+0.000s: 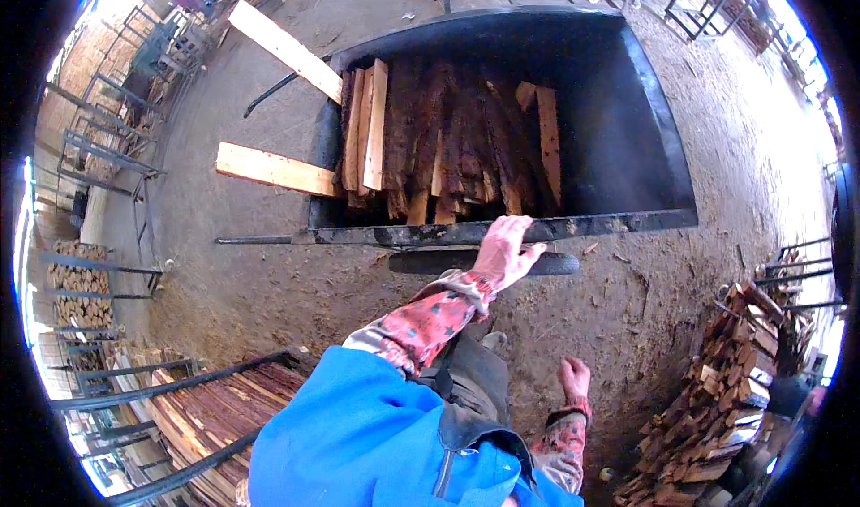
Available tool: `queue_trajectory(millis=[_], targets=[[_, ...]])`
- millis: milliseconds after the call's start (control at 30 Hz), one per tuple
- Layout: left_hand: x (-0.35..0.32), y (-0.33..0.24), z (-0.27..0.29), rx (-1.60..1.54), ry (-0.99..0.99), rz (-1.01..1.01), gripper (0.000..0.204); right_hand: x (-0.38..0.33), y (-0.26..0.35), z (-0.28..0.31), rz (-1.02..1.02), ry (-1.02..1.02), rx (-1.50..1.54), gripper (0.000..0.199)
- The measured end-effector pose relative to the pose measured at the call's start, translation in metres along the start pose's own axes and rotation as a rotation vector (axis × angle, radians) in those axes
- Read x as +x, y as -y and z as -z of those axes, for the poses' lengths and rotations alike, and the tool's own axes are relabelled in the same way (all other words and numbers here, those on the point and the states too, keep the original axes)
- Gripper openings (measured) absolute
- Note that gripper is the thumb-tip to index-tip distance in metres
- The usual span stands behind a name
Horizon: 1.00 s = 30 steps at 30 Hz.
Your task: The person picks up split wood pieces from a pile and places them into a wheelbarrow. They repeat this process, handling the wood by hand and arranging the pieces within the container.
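Note:
A dark metal cart [618, 223] with a wheel under its near side stands in front of me. My left hand [506, 249] is at its near rim, fingers over the top edge and thumb to the right, closed on the rim. Inside the cart, dark bark-edged wood strips [448, 140] lie in a bundle, with paler boards [376, 126] at the left and a short board [548, 144] at the right. Lower down, away from the cart, my right hand [574, 378] hangs closed in a loose fist; I see nothing in it.
Two pale planks, an upper one [282, 46] and a lower one [273, 167], jut past the cart's left end. Cut wood is heaped [717, 399] at the right. A metal rack [215, 386] of long boards stands at lower left. Wood scraps litter the floor [627, 301].

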<state>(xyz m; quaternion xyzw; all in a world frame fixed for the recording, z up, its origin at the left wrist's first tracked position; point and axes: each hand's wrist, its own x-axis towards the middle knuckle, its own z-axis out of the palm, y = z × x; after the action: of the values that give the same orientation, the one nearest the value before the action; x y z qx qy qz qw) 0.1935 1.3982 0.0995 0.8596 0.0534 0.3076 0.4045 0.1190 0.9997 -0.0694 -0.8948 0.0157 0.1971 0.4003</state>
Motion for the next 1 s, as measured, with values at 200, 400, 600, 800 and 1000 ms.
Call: queue_trajectory(millis=[200, 400, 600, 800, 1000], targets=[[0.022, -0.052, -0.063, 0.028, 0.188, -0.174, 0.059, -0.172, -0.165, -0.015, -0.758, -0.363, 0.658, 0.016], [0.042, -0.094, -0.096, 0.048, 0.297, -0.321, 0.060, -0.294, -0.128, -0.131, -0.940, -0.426, 0.932, 0.016], [0.029, -0.075, -0.142, 0.022, 0.485, -0.152, 0.069, -0.315, -0.073, -0.236, -1.082, -0.455, 1.244, 0.016], [0.092, 0.017, -0.163, -0.178, 0.591, 0.045, 0.060, -0.324, -0.036, -0.274, -1.114, -0.697, 1.359, 0.012], [0.110, -0.005, -0.167, 0.111, 0.727, 0.061, 0.063, -0.354, -0.073, -0.256, -1.144, -0.823, 1.333, 0.016]])
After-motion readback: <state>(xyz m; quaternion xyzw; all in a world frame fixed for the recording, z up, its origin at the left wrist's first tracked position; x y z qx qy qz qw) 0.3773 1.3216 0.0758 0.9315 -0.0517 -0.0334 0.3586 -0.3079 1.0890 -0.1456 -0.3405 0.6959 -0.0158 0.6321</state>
